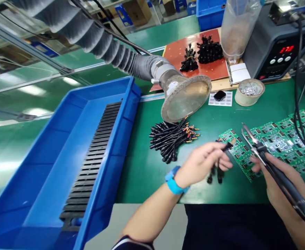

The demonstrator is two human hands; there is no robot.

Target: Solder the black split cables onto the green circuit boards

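Note:
My left hand (206, 162), with a blue band at the wrist, pinches several short black cables (216, 175) near the left edge of the green circuit boards (277, 139). The cables' black ends hang below the fingers. My right hand (279, 177) is wrapped round a dark soldering tool (279, 173) with a green rear end. Its pointed metal tips rise over the boards, apart from the cables. A pile of black cables (170, 140) with red, yellow and orange wire ends lies to the left of my left hand.
A blue tray (118, 149) with black slotted strips stands at left. A fume duct (186, 99) hangs over the cable pile. Behind the boards are a solder tin (249, 92), a soldering station (279, 52) and bundled black cables (210, 50) on an orange mat. Loose cords hang at right.

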